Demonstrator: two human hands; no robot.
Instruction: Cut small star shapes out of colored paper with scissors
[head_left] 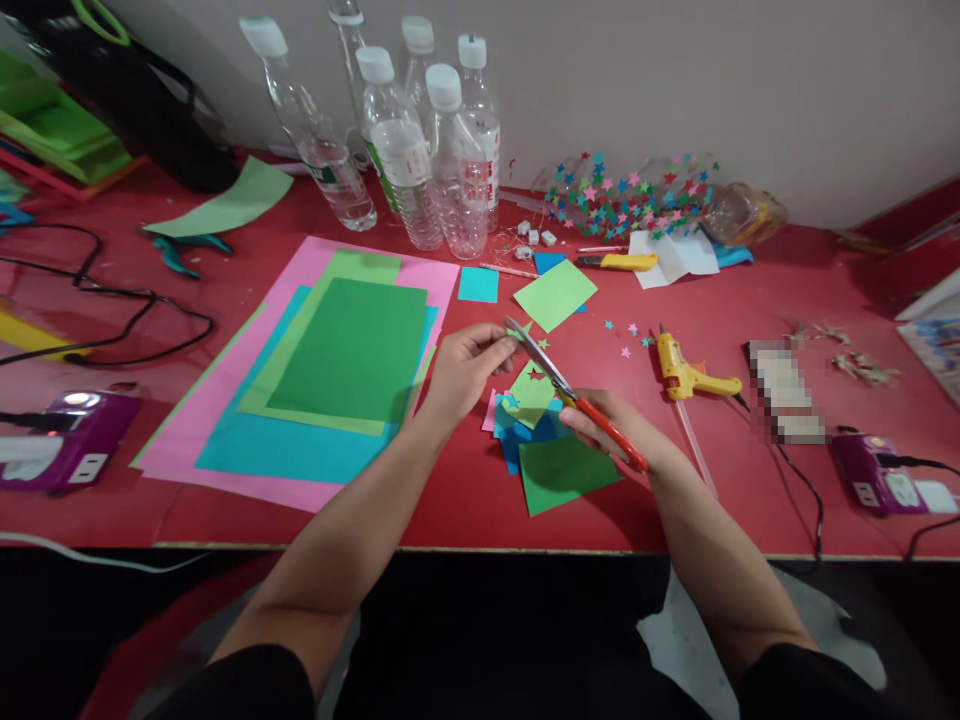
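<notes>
No words or numbers can be read here. A clear bottle (414,205) in the bunch has a white label (401,153) around it, but the print is too small and blurry. The bottle at the back right (478,95) has red marks (493,163) on its side, too fuzzy to read. The tilted bottle (351,198) on the left has a dark green label (324,175), blurry too.

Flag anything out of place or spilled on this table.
The star-covered plastic piece, apparently a bottle, lies on its side near the wall, while the capped bottles stand upright. Tan scraps lie loose at the right. No liquid spill visible.
</notes>
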